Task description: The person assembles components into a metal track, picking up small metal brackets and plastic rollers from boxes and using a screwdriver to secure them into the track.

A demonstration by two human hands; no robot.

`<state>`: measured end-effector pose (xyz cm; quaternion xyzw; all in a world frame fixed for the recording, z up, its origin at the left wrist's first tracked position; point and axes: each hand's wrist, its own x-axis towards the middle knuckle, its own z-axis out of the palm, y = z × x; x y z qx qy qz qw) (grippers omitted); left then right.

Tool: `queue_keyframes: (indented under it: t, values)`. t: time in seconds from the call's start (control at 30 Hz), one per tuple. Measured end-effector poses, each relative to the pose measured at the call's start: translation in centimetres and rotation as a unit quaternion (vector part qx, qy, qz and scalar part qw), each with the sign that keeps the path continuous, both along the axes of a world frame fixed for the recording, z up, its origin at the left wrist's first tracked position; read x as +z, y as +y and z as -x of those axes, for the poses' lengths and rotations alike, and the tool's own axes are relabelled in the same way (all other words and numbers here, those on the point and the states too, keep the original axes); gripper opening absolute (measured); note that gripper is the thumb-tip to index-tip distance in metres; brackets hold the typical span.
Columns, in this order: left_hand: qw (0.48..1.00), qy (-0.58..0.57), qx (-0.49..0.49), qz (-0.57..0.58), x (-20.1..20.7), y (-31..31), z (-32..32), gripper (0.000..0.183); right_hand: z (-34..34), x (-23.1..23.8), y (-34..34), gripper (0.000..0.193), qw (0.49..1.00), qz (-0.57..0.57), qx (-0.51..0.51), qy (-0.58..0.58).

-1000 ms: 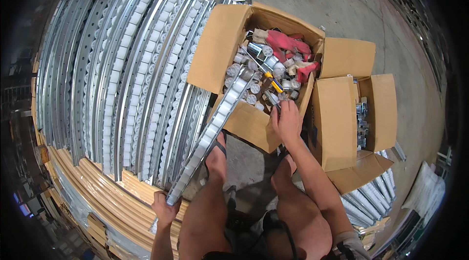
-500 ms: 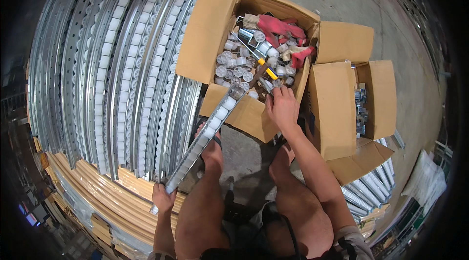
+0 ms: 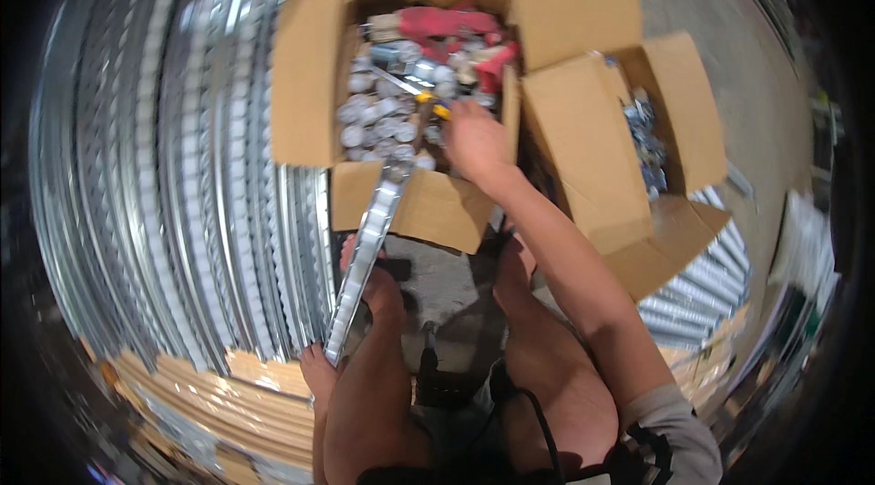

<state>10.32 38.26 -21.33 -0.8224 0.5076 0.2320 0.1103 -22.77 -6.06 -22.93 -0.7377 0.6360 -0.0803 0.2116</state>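
My left hand (image 3: pixel 319 374) is closed round the lower end of a metal roller track (image 3: pixel 363 252) with white wheels. The track slants up past my left leg, its far end over the front flap of an open cardboard box (image 3: pixel 306 88). Inside the box, my right hand (image 3: pixel 476 140) is at the handle end of a yellow and dark screwdriver (image 3: pixel 436 104). Motion blur hides whether its fingers grip the handle. White plastic roller wheels (image 3: pixel 375 120) fill the box around it, along with metal pieces. Red-and-cream work gloves (image 3: pixel 448 25) lie on top at the back.
Long roller tracks (image 3: pixel 196 184) are stacked at the left, above tan bars (image 3: pixel 196 398). To the right, a second cardboard box (image 3: pixel 583 148) holds metal brackets (image 3: pixel 645 143). More short tracks (image 3: pixel 697 294) lie beyond its flap. My legs frame the concrete floor below the box.
The view has shifted, so the boxes appear further left and higher. My right hand has moved deeper into the box, up to the screwdriver handle. My left hand still holds the roller track.
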Motion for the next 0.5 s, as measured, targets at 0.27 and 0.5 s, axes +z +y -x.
queue_keyframes:
  t: [0.27, 0.5]
  values:
    - [0.978, 0.174, -0.011, 0.113, 4.1, -15.8, 5.5, 0.066, -0.2, -3.0, -2.1, 0.029, 0.999, -0.026, -0.009, 0.029]
    - [0.966, 0.203, 0.011, 0.157, -0.2, -24.1, 10.8, 0.071, -0.9, 1.5, -2.1, 0.035, 0.979, -0.189, -0.051, -0.053]
